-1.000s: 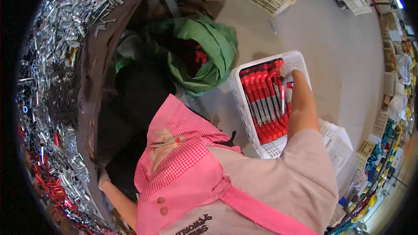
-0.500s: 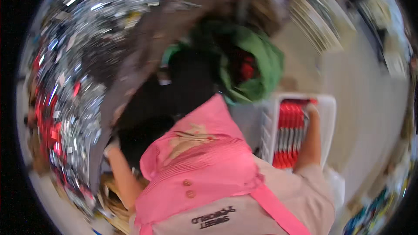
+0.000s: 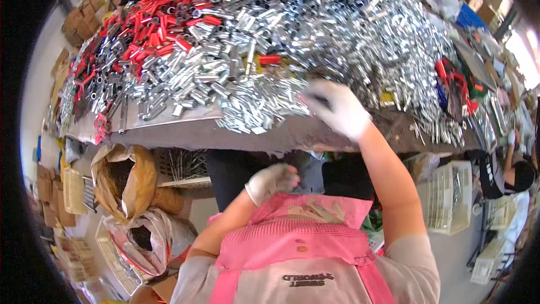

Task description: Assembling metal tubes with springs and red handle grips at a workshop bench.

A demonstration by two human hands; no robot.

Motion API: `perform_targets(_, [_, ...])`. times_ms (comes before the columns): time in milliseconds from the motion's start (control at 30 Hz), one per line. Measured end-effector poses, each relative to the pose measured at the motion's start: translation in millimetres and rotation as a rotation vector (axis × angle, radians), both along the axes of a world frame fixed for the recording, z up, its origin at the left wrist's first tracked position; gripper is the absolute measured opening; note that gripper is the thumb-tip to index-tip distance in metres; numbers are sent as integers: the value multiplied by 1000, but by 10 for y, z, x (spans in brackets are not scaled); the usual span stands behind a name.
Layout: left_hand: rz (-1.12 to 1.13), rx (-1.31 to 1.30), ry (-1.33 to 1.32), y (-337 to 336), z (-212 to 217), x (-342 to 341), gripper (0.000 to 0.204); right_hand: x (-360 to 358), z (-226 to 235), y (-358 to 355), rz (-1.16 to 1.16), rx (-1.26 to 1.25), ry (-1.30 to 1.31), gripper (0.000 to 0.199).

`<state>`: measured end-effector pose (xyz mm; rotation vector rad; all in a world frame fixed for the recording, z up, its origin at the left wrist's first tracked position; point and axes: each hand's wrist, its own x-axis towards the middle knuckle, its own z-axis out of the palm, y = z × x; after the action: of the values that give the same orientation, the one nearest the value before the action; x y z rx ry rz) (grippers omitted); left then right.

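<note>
A big heap of loose silver metal tubes (image 3: 259, 107) covers the worktable, with short pieces along its near edge. Over that near edge reaches my right hand (image 3: 340, 110) in a white glove. Its thumb and fingers curve with a dark gap between them, and I see nothing held there. My left hand (image 3: 273, 183), in a white glove with greyed fingers, is below the table edge in front of my pink apron (image 3: 292, 231). The left fingers are curled together; whatever they may hold is hidden. Red tubes (image 3: 154, 36) lie in the heap at the far left.
The table's dark cloth-covered edge (image 3: 242, 141) runs between me and the heap. At left stand a brown sack (image 3: 126, 183) and a white sack (image 3: 163, 236). A white plastic basket (image 3: 450, 197) is at right. Other people sit across the table and at right.
The view has swung from the right-hand floor to the table. My right hand has gone from a basket of red-and-silver pieces to the heap; my left has come from the table edge to my apron.
</note>
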<state>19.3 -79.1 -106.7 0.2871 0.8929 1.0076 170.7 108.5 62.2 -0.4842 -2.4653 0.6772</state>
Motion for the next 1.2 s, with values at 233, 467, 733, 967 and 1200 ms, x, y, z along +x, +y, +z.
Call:
perform_targets(233, [101,482,409,-222,631,-555,29,-2078,-352,1102,-20,448,-622,24])
perform_targets(467, [394,490,1284,471,1183,-1413,21,-2097,-463,1402,173,783,-664,23])
perform_targets(733, [-245,299,2418,1855,1147,-2139,28,-1303,-101,1290,-378,-248,38,18])
perform_targets(967, [548,696,1615,1597,1030,-2156,39,-807,-76,398,-155,-634,688,12])
perform_targets(1200, [176,786,998,570,1015,-1027,34,-716,-245,-451,-10,-840,787,10])
